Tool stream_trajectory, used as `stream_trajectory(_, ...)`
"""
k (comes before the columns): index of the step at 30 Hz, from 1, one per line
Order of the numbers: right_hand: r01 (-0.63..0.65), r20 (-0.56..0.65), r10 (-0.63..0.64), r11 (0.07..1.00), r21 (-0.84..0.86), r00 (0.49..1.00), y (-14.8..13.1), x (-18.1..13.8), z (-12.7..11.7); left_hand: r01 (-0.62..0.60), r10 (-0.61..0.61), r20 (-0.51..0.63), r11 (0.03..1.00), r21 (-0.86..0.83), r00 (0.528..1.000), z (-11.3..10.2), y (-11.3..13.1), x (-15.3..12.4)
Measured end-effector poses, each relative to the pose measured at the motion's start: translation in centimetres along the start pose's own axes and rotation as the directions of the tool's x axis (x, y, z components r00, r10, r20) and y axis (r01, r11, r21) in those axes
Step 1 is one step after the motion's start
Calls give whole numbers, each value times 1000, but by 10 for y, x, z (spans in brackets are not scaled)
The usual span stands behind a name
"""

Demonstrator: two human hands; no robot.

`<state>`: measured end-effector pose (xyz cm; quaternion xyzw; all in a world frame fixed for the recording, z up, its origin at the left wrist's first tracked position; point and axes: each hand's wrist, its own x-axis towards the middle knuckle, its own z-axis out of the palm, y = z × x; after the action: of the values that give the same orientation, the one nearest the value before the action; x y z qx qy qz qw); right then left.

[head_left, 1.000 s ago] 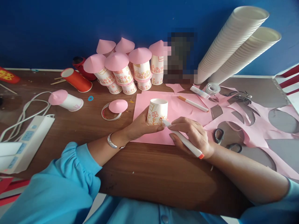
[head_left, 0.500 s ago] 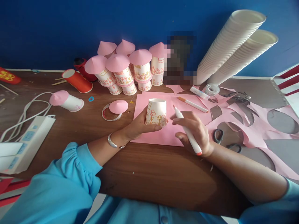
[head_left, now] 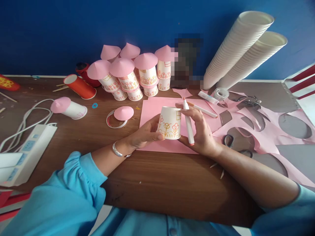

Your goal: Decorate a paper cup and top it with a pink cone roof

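A white paper cup (head_left: 169,123) with orange and red flowers drawn on it is upside down above a pink paper sheet (head_left: 150,109). My left hand (head_left: 147,132) grips its left side, the thumb on the lower edge. My right hand (head_left: 200,131) touches the cup's right side and keeps a white marker (head_left: 188,123) between its fingers, red tip pointing up and cap off. Another marker (head_left: 204,110) with a brown end lies on the pink sheet. Left of the sheet, a small pink paper cone (head_left: 123,113) rests against a tape ring (head_left: 109,121).
Several decorated cups with pink cone roofs (head_left: 124,67) stand by the blue wall. Tall stacks of paper cups (head_left: 236,49) lean at the back right. Cut pink paper scraps (head_left: 263,137), scissors (head_left: 249,101) and clear tape (head_left: 221,94) lie right. A power strip (head_left: 29,154) sits left.
The cup has turned so its drawn flowers and window have shifted rightward. My right hand has closed in from the right and now touches it, and the marker stands more upright.
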<state>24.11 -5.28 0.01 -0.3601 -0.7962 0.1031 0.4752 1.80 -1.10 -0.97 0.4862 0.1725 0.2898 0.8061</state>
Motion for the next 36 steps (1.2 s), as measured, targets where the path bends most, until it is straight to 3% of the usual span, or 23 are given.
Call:
stream_trajectory(3, 49, -32, -54, 991, -121, 998, 0, 0, 0, -80, 91, -108, 991, 105, 990, 5, -2, 1)
stream_trajectory(7, 61, 23, -57, 977, -205, 998, -1, -5, 4, -59, 98, -164, 972, 227, 981, 10, -5, 0)
stream_trajectory(11, 78, 73, -66, 984, -162, 995, -3, -5, 3, -1, 35, -168, 980, 199, 985, 11, -2, -1)
stream_trajectory(16, 112, -33, -116, 988, -102, 993, -8, -3, -6, 41, 25, -265, 969, 244, 964, 10, 3, 0)
stream_trajectory(21, 169, -20, -173, 978, -125, 985, -14, -5, -14, 56, 50, -345, 955, 290, 937, 13, 0, 3)
stream_trajectory(31, 218, 74, -215, 975, -44, 974, -24, 2, -15, 79, 10, -324, 962, 260, 946, 14, 8, 2)
stream_trajectory(36, 179, 36, -178, 983, -37, 983, -24, 0, -13, 84, 1, -321, 964, 251, 947, 12, 8, 2)
